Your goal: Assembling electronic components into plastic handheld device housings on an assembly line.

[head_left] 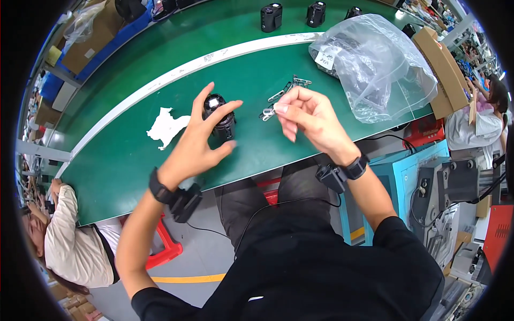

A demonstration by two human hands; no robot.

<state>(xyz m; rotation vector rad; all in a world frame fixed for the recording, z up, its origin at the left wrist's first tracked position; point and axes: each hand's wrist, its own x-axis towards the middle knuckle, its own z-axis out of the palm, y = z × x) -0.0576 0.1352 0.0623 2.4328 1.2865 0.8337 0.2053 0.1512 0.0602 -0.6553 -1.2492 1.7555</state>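
My left hand [199,140] is open, its fingers spread around a black camera-like device [224,127] that stands on the green table; the fingers do not seem closed on it. My right hand [313,119] pinches a small silver-and-black metal clip-like part [267,113] between thumb and fingertips, just right of the device. Beyond that hand lies a small pile of similar metal parts [294,84]. A crumpled piece of white paper or cloth [167,128] lies left of the device. Each wrist wears a black strapped module.
A clear plastic bag [377,69] with dark contents lies at the right, beside a cardboard box [440,75]. Similar black devices [271,17] stand beyond the white strip [214,56]. A light-blue machine [393,176] is at the right. Another person [80,241] sits at the left.
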